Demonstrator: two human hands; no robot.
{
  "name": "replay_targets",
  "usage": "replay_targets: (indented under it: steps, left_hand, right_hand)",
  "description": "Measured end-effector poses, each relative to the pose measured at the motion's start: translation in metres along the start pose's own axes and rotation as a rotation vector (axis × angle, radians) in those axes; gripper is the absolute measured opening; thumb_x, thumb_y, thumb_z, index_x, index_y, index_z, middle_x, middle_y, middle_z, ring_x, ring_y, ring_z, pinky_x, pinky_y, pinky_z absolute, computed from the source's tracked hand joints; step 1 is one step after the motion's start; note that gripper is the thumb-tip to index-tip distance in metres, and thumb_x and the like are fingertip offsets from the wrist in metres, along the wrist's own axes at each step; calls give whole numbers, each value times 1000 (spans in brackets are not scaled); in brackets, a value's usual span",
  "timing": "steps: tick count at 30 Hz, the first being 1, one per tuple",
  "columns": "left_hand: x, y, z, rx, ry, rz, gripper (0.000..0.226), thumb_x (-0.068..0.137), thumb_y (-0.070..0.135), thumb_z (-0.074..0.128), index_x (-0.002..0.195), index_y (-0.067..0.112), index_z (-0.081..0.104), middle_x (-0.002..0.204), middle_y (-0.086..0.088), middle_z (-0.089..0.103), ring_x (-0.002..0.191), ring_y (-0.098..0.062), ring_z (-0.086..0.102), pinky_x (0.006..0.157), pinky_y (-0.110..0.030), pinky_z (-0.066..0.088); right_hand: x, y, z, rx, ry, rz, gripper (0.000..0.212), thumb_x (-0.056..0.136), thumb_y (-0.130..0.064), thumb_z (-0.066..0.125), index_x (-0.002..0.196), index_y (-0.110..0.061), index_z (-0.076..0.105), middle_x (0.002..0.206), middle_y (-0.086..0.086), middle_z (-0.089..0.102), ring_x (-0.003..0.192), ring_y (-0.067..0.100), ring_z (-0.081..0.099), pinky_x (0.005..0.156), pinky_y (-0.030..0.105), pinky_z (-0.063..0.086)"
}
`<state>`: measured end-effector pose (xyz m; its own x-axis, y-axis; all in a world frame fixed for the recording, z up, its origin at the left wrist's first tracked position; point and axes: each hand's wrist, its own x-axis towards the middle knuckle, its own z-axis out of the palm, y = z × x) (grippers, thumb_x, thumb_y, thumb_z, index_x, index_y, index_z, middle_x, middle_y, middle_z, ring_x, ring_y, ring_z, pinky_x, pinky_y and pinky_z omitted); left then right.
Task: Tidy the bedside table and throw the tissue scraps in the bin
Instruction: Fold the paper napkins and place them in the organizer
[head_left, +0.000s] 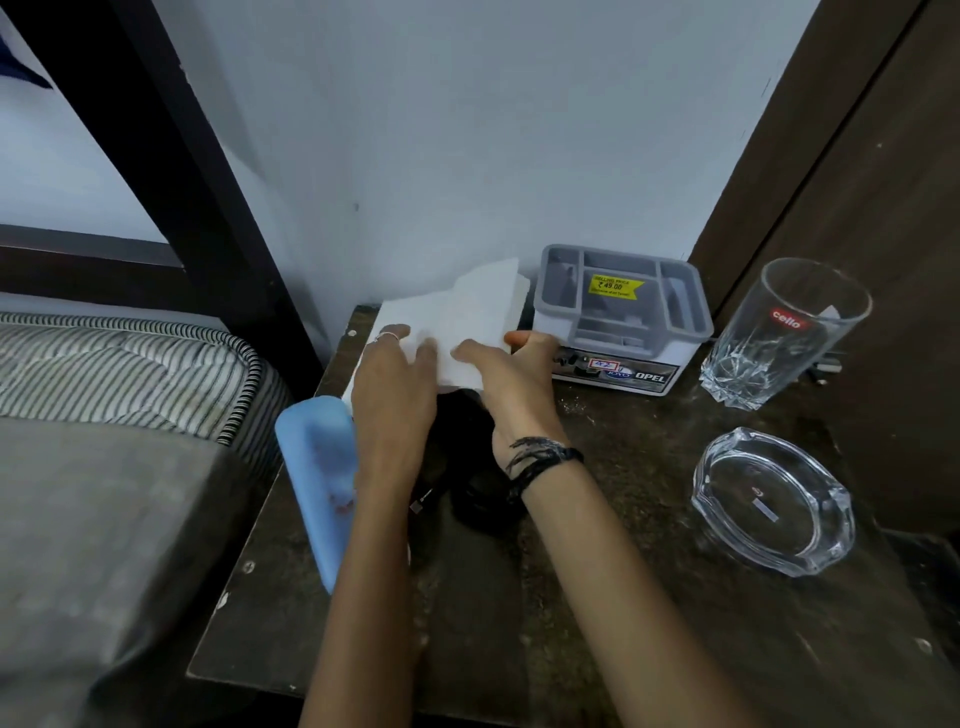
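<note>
Both hands are on the tissue (457, 322) at the back of the table (649, 613), and it looks like a fold or a gather in progress: the left hand (397, 395) lies flat with fingers spread, pinning the near left corner down, while the right hand (511, 379) grips the sheet's right edge, thumb on one side and fingers over the top, pinching the paper. Pinning one side while pulling the other would keep the thin sheet from sliding, that's the likely reason for the split. The far edge of the sheet lifts toward the wall. Just right of the grip, touching or nearly so, sits the organizer (623, 317); farther right, the tumbler (779, 338); nearer and right of the wrists, the ashtray (769, 499). Left of the left forearm a blue case (317, 483) hangs over the table edge, and under the wrists lies a dark cable bundle (467, 467). The count: one tissue sheet, one organizer, one tumbler, one ashtray, one case. No bin in view.
</note>
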<state>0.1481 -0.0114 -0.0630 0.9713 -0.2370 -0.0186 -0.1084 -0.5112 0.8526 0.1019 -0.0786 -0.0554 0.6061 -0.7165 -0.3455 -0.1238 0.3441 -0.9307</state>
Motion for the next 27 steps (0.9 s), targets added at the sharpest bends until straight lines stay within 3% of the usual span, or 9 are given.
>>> replay_targets:
  steps: [2,6,8,11,13,16,19,22,27]
  left_hand:
    - [0,2,-7,-207,-9,-81,38,90,34,48,121,14,55,125,-8,59,116,-25,53,101,-36,40]
    - [-15,15,-21,-552,-172,-208,40,84,39,54,108,8,60,109,-9,65,104,-28,59,90,-40,45]
    - [-38,21,-23,-704,-315,-313,42,84,46,55,108,12,60,104,-5,67,100,-23,62,87,-38,48]
    - [-79,22,-15,-717,-499,-439,71,71,59,64,125,15,50,114,-7,66,99,-22,65,69,-29,53]
    - [-103,23,-8,-708,-527,-499,71,69,51,72,124,12,50,111,-9,67,92,-23,67,60,-27,54]
    - [-123,25,-6,-646,-506,-494,44,76,20,72,113,10,52,101,-8,66,77,-20,64,52,-29,52]
    - [-131,16,-3,-543,-421,-364,53,74,6,73,114,20,42,101,-3,60,84,-20,59,68,-38,52]
    - [-136,10,4,-246,-332,-185,57,74,8,72,120,22,41,118,-9,60,102,-28,57,88,-42,48]
    - [-146,9,14,193,-224,61,63,85,20,61,138,28,29,129,-9,57,111,-31,55,77,-32,38]
  right_hand:
    - [-12,-14,-10,49,-39,-55,47,70,-4,69,103,-14,38,107,12,58,91,24,62,85,47,54]
    - [-55,-43,-59,205,-158,-109,41,77,10,61,106,-10,41,86,1,63,67,11,63,57,22,53]
    - [-79,-47,-89,281,-218,-117,40,74,8,63,104,-11,46,86,1,67,68,9,67,58,22,55]
    - [-107,-37,-128,401,-222,-88,48,63,-1,67,108,-12,51,97,6,69,78,14,70,61,26,58]
    - [-120,-22,-148,385,-154,-50,44,66,2,65,106,-12,51,102,8,67,76,13,70,56,24,56]
    - [-127,-2,-170,231,-61,-6,36,78,9,60,102,-16,48,99,3,66,79,14,68,56,23,56]
    - [-123,3,-184,69,-58,46,37,80,6,61,103,-17,44,100,4,65,84,18,63,58,25,55]
    - [-117,10,-191,-363,-8,33,41,79,-1,66,106,-16,39,102,4,61,83,12,58,65,28,49]
    - [-118,20,-189,-923,42,-148,34,85,-33,63,108,-22,40,98,0,59,87,20,57,68,31,43]
